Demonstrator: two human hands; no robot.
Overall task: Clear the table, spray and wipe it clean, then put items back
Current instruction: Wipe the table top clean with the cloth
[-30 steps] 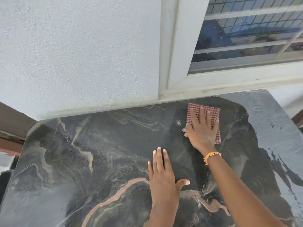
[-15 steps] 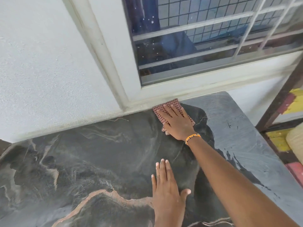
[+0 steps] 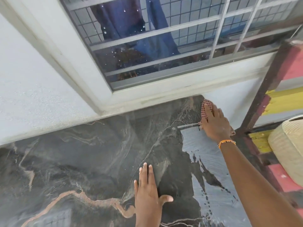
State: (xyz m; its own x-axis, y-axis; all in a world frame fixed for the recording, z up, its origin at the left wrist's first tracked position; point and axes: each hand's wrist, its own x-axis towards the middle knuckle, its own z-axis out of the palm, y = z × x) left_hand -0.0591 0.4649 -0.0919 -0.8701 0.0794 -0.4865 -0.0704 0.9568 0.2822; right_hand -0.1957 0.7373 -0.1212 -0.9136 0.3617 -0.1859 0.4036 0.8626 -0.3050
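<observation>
Head view: the right hand [image 3: 214, 123] is seen pressed flat, fingers together, on a red-checked cloth [image 3: 205, 106] at the far right corner of the table [image 3: 91, 161], just beside the wall under the window [image 3: 164, 38]. The cloth is mostly covered; only its far and left edges show beyond the fingers. The left hand [image 3: 147, 194] is laid flat and spread on the near middle of the top, thumb out, holding nothing. A pale, streaked film of wet spray [image 3: 206, 148] is left along the right side, lying near of the cloth and directly under the right forearm, so the next stroke is judged to be a pull nearward along that edge; the right hand is the closer one. The tabletop is polished dark stone with tan and white veins, glossy where wiped. The cloth looks like thin woven cotton. An orange bead bracelet [image 3: 226, 142] is worn on the right wrist.
</observation>
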